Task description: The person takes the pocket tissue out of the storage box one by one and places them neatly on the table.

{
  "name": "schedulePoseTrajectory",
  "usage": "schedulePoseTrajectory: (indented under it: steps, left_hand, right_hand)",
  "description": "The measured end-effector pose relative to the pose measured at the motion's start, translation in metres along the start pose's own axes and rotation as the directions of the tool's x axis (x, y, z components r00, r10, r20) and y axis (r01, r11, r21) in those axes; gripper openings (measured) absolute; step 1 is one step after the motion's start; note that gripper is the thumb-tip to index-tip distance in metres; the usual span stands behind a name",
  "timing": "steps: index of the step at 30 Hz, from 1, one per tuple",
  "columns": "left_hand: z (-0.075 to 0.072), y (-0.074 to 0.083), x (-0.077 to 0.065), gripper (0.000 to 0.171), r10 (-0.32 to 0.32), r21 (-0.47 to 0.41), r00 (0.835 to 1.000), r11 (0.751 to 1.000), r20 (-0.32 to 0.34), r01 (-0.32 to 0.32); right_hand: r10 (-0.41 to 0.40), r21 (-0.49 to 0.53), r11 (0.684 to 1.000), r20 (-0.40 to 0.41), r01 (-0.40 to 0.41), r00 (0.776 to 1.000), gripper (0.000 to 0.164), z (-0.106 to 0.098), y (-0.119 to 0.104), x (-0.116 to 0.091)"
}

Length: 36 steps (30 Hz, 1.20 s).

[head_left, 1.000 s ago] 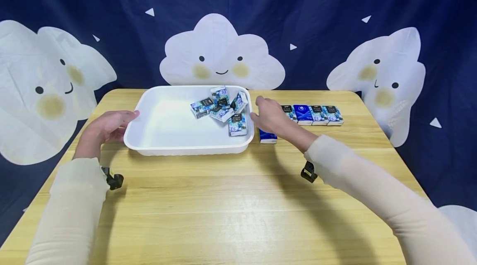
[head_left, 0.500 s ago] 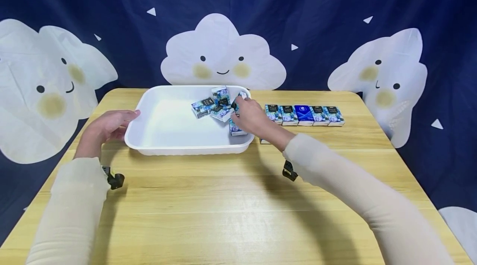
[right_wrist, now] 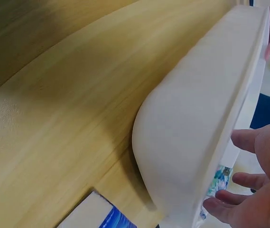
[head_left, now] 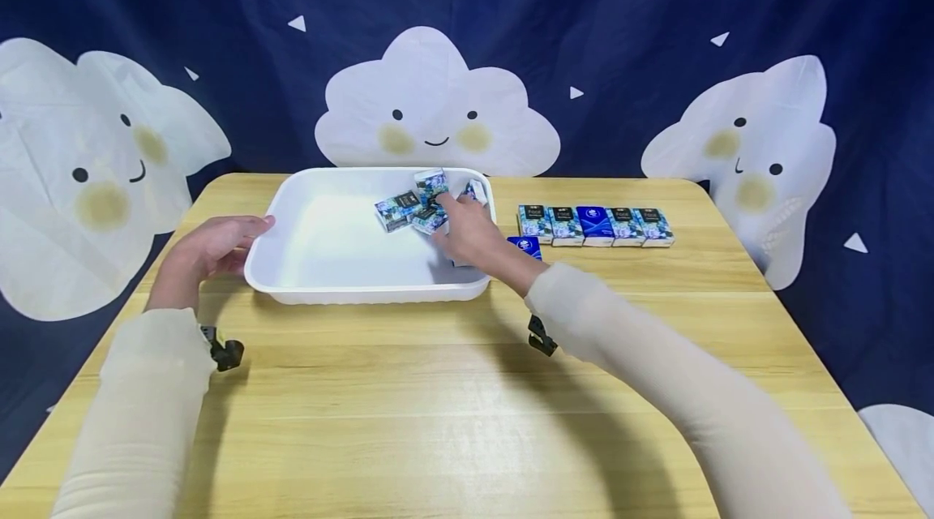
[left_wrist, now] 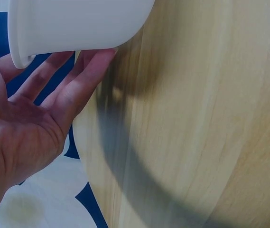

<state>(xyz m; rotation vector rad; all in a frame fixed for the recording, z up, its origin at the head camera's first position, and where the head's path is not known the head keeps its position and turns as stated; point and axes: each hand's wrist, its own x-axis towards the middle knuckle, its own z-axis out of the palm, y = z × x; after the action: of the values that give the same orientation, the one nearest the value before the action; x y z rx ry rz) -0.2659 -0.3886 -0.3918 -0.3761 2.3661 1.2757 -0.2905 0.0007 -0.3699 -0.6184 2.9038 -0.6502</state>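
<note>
In the head view a white plastic tray (head_left: 328,259) holds several flower-print pocket tissue packs (head_left: 396,211), jumbled at its right end. My left hand (head_left: 215,243) holds the tray's left end. The left wrist view shows its fingers (left_wrist: 78,90) against the outer wall and one digit going behind the rim. My right hand (head_left: 470,235) is inside the tray over the packs, covering some of them. In the right wrist view its fingers (right_wrist: 248,180) are spread, with no pack visible between them; a flower-print pack (right_wrist: 218,183) shows behind. Whether the fingertips touch a pack I cannot tell.
Right of the tray, a row of tissue packs (head_left: 565,227) lies side by side on the wooden table (head_left: 409,389), with a blue pack (head_left: 594,225) in its middle. Another blue pack (head_left: 527,246) lies in front, by the tray's right end. A cloud-print curtain (head_left: 613,0) hangs behind.
My right hand has moved left from beside the row, over the tray's right end, and into the tray among the packs. My left hand has stayed at the tray's left end.
</note>
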Motion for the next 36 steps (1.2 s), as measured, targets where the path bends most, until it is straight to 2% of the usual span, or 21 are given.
schedulePoseTrajectory:
  steps: [5, 19, 31, 36]
  left_hand:
    - [0.0, 0.0, 0.001, 0.089, 0.006, 0.0, 1.0, 1.0, 0.0, -0.006]
    - [-0.002, 0.002, 0.003, 0.09, 0.014, 0.005, 1.0, 1.0, 0.008, -0.014]
    - [-0.001, 0.001, 0.004, 0.088, 0.007, 0.004, 1.0, 1.0, 0.008, -0.007]
    - [-0.002, -0.001, 0.003, 0.093, 0.002, 0.004, 1.0, 1.0, 0.011, -0.002]
  right_hand:
    - [0.003, -0.021, 1.0, 0.001, -0.003, 1.0, 0.062, 0.005, -0.002, 0.004]
    - [0.079, -0.028, 0.997, 0.029, -0.078, 0.996, 0.062, 0.015, -0.006, 0.018]
    - [0.103, -0.14, 0.985, 0.03, -0.098, 0.994, 0.054, 0.022, -0.008, 0.026]
    - [0.125, -0.115, 0.986, 0.05, -0.119, 0.991, 0.059, 0.022, -0.006, 0.025]
